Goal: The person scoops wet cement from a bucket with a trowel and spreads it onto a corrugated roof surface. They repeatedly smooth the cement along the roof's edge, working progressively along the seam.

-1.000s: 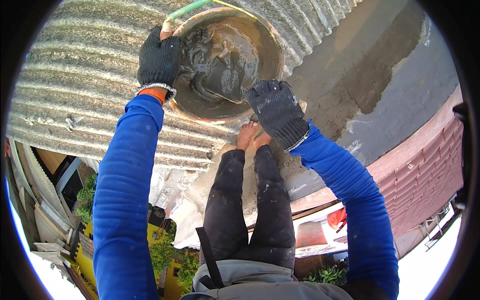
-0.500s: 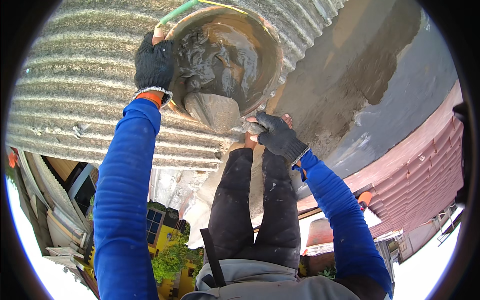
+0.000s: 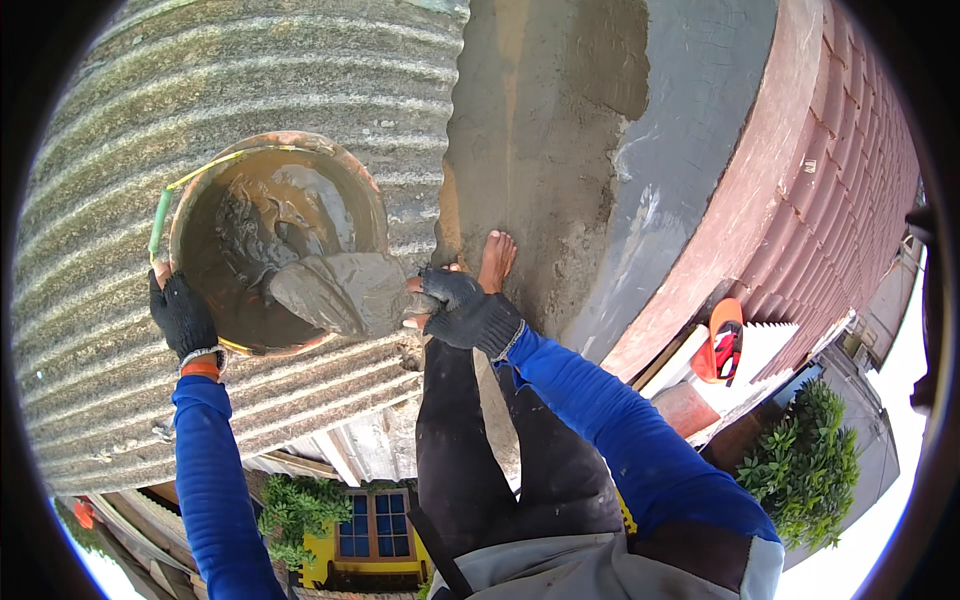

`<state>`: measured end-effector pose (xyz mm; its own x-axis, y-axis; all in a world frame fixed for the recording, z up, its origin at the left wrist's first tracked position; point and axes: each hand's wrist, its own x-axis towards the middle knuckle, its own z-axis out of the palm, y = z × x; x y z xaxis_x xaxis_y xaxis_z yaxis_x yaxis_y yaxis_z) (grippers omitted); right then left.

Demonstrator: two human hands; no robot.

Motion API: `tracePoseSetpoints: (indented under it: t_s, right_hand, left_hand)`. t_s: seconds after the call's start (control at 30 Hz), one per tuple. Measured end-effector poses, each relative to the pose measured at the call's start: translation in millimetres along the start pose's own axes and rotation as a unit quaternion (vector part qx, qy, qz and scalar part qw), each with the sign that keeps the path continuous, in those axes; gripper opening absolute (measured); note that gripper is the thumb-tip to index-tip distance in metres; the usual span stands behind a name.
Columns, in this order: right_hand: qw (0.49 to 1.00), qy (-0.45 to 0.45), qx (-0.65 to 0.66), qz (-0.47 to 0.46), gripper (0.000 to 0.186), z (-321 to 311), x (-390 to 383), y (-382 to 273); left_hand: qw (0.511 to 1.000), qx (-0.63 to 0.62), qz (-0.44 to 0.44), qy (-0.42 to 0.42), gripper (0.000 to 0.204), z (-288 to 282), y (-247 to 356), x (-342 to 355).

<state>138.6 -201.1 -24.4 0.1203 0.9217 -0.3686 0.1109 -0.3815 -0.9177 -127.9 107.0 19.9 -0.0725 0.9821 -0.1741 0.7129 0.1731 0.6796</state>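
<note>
My left hand (image 3: 183, 312), in a dark knit glove with bare fingertips, grips the left edge of a round bucket (image 3: 365, 205) beside its wire handle with a green sleeve (image 3: 160, 218). Wet grey mortar (image 3: 262, 225) lies inside, with brownish water on top. My right hand (image 3: 468, 308), gloved alike, is closed round the handle end of a trowel (image 3: 340, 288), mostly hiding the handle. The trowel's blade is coated in grey mortar and reaches over the bucket's near right rim, its tip above the mix.
The bucket stands on a corrugated roof sheet (image 3: 110, 230). My bare foot (image 3: 496, 262) is on a mortar-covered strip (image 3: 540, 150), with a grey band (image 3: 690, 120) beyond. Red roof tiles (image 3: 850, 150) slope at right, near an orange-and-black object (image 3: 722, 340). Foliage (image 3: 800, 465) shows below.
My view has turned, so the bucket and left hand appear farther left and lower. The trowel blade now extends farther over the bucket's mouth. Both hands keep their hold.
</note>
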Motion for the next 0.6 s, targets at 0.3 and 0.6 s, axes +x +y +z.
tracePoseSetpoints:
  t_s: [0.3, 0.6]
  right_hand:
    - [0.925, 0.37, 0.042, 0.071, 0.034, -40.1, 57.2, 151.0]
    - [0.805, 0.498, 0.283, 0.153, 0.018, -108.3, 126.3, 285.6]
  left_hand:
    - [0.987, 0.127, 0.092, -0.039, 0.053, -42.8, -44.6, 23.4]
    - [0.786, 0.581, 0.21, -0.028, 0.041, -123.3, -69.1, 50.5]
